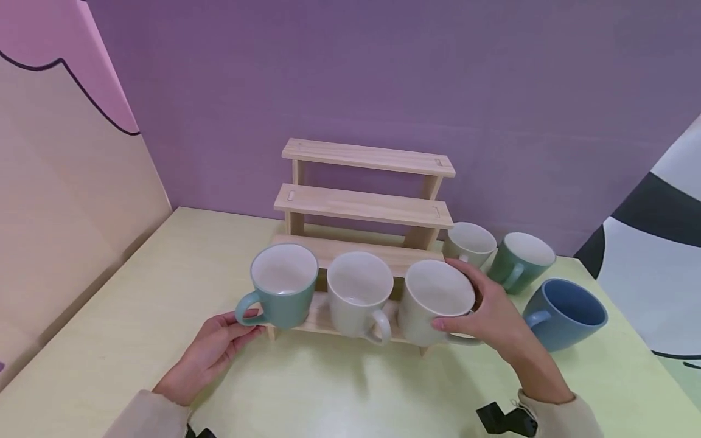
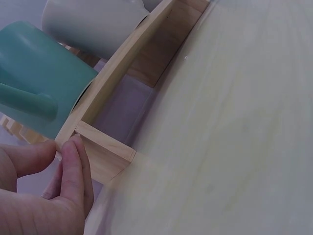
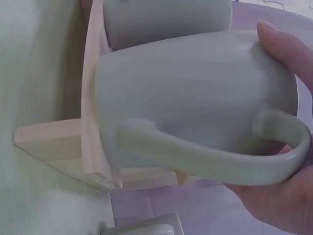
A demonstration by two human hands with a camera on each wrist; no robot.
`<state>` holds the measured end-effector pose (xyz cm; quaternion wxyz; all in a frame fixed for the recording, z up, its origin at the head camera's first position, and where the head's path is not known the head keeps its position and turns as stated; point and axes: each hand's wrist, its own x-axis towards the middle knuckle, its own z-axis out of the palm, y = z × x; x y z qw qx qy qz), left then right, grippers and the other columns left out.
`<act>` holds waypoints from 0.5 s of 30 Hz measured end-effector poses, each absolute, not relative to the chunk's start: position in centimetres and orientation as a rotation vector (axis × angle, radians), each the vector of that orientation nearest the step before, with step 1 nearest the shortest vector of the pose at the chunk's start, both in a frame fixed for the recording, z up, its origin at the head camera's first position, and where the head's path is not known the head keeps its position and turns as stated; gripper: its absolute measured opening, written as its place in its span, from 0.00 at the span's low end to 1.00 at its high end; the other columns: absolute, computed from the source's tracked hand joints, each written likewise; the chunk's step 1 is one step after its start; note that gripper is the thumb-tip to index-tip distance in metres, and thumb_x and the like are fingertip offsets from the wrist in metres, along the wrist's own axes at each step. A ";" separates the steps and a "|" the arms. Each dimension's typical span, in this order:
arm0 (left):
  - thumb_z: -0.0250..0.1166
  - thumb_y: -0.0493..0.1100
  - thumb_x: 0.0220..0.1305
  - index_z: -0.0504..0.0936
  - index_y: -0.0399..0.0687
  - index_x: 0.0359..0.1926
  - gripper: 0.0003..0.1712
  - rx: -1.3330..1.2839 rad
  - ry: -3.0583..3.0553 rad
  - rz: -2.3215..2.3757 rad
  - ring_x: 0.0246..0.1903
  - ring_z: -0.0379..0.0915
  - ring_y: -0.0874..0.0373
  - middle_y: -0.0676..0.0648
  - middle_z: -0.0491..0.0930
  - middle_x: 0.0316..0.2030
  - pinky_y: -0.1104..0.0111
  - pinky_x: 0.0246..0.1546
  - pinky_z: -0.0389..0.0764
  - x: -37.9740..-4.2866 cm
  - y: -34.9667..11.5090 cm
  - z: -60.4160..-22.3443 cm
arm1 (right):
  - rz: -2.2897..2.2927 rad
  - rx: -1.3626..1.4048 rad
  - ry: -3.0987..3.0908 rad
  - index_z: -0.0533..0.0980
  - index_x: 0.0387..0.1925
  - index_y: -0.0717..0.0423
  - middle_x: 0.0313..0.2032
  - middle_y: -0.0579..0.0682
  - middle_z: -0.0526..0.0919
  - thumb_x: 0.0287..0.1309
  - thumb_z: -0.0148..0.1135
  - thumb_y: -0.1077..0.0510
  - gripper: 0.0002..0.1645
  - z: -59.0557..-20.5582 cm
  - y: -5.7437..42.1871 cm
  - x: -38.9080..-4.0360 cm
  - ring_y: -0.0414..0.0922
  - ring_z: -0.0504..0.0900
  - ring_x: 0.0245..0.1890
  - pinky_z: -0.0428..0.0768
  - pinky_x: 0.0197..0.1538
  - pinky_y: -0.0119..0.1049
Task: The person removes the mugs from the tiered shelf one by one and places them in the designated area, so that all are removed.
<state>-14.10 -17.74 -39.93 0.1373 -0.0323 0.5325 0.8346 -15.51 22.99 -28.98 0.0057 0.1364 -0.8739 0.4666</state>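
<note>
A stepped wooden rack (image 1: pixel 361 204) carries a teal mug (image 1: pixel 287 304), a white mug (image 1: pixel 347 307) and a second white mug (image 1: pixel 421 313) side by side on its lowest shelf. My right hand (image 1: pixel 495 316) grips the rightmost white mug, thumb at the front near its rim and fingers behind. In the right wrist view that mug's base meets the shelf, its handle beside my palm. My left hand (image 1: pixel 210 350) pinches the left end of the lowest shelf (image 2: pixel 115 63) between thumb and fingers, just below the teal mug's handle.
On the table to the right stand another white mug (image 1: pixel 468 240), a green mug (image 1: pixel 523 261) and a blue mug (image 1: pixel 566 316), the blue one close beside my right wrist. A purple wall (image 1: pixel 383 73) rises behind the rack, whose upper shelves are bare.
</note>
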 end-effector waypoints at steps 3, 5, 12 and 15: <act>0.52 0.29 0.68 0.78 0.36 0.47 0.11 -0.089 1.548 2.409 0.44 0.80 0.64 0.49 0.74 0.46 0.75 0.52 0.80 -14.0 -17.8 -39.9 | 1.434 0.401 -2.745 0.57 0.69 0.56 0.58 0.61 0.70 0.38 0.78 0.63 0.57 -28.8 23.2 -15.5 0.56 0.73 0.51 0.81 0.44 0.37; 0.51 0.30 0.69 0.76 0.33 0.50 0.12 -0.086 1.554 2.406 0.44 0.80 0.64 0.50 0.75 0.45 0.75 0.52 0.80 -14.0 -17.9 -39.9 | 1.407 0.390 -2.749 0.58 0.69 0.57 0.58 0.62 0.70 0.38 0.78 0.62 0.57 -28.7 23.5 -15.5 0.56 0.73 0.51 0.80 0.44 0.37; 0.50 0.29 0.69 0.73 0.31 0.52 0.13 -0.087 1.529 2.423 0.44 0.80 0.64 0.51 0.78 0.42 0.75 0.52 0.81 -14.1 -18.0 -39.7 | 1.315 0.321 -2.786 0.58 0.69 0.57 0.58 0.62 0.71 0.40 0.78 0.59 0.56 -28.2 24.5 -15.2 0.56 0.72 0.51 0.79 0.46 0.37; 0.50 0.29 0.69 0.77 0.35 0.48 0.11 -0.084 1.514 2.421 0.44 0.80 0.64 0.51 0.79 0.42 0.74 0.52 0.81 -14.1 -18.0 -39.8 | 1.312 0.283 -2.797 0.58 0.69 0.56 0.57 0.62 0.71 0.41 0.77 0.58 0.55 -28.2 25.1 -15.0 0.55 0.72 0.51 0.78 0.45 0.37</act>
